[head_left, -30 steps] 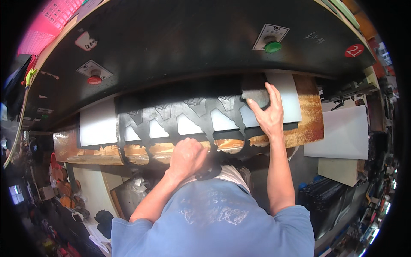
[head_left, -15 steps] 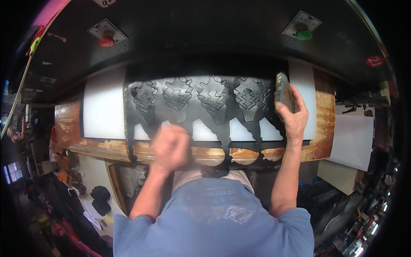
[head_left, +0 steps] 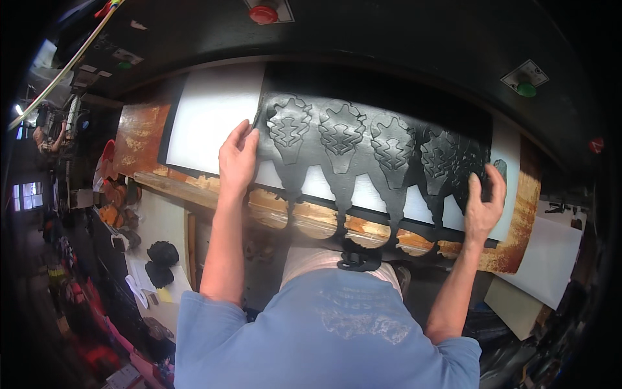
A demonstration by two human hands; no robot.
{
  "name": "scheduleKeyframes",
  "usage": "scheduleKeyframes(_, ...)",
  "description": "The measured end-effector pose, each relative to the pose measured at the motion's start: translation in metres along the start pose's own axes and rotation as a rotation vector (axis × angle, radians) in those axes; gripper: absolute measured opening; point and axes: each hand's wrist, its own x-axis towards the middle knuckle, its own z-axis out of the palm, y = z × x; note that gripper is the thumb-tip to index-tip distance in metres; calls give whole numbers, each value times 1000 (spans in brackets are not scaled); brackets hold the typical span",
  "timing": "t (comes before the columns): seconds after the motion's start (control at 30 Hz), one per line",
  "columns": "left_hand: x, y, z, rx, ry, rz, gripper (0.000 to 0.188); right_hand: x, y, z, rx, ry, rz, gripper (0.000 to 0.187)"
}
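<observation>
A black sheet (head_left: 332, 155), with several zigzag-cut, sole-like shapes in it, lies over a white board (head_left: 207, 117). Ragged strips of it hang over the near wooden edge. My left hand (head_left: 237, 161) pinches the sheet's left edge between thumb and fingers. At the right edge, my right hand (head_left: 484, 204) has its thumb over the sheet and its fingers curled along the rim; the fingertips' contact is partly hidden. Just beyond those fingers, a small greyish block (head_left: 501, 167) rests on the white board, mostly hidden by the hand.
A dark machine beam with a red button (head_left: 264, 14) and a green button (head_left: 526, 89) spans the far side, shading the sheet's back. Worn brown wood (head_left: 144, 133) borders the board. At the left, a side table (head_left: 159, 214) holds black bundles and papers. White sheets (head_left: 544, 249) lie at right.
My left hand has gone from a blurred fist before the sheet to its left edge. My right hand has let go of the block and taken the sheet's right edge. The view has turned left.
</observation>
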Motion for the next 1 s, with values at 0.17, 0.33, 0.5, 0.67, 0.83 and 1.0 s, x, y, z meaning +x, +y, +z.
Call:
scheduleKeyframes(0.17, 34, -2, -13, -261, -216, -192, 47, -18, -86, 83, 213, -379, -262, 32)
scheduleKeyframes(0.33, 55, -14, -26, -582, -483, -182, 35, -36, -158, 174, 350, -610, -350, 48)
scheduleKeyframes(0.5, 61, -21, -28, -858, -642, -146, 35, -57, -190, 235, 163, -630, -443, 80)
scheduleKeyframes(0.67, 55, -14, -7, -980, -636, -167, 38, -59, -190, 252, 130, -632, -379, 83)
scheduleKeyframes(0.83, 37, 1, -7, -535, -410, -114, 38, -40, -180, 240, 337, -704, -79, 50)
scheduleKeyframes(1.0, -5, 16, 6, -392, 57, 134, 35, -15, -149, 230, 756, -789, 360, 30)
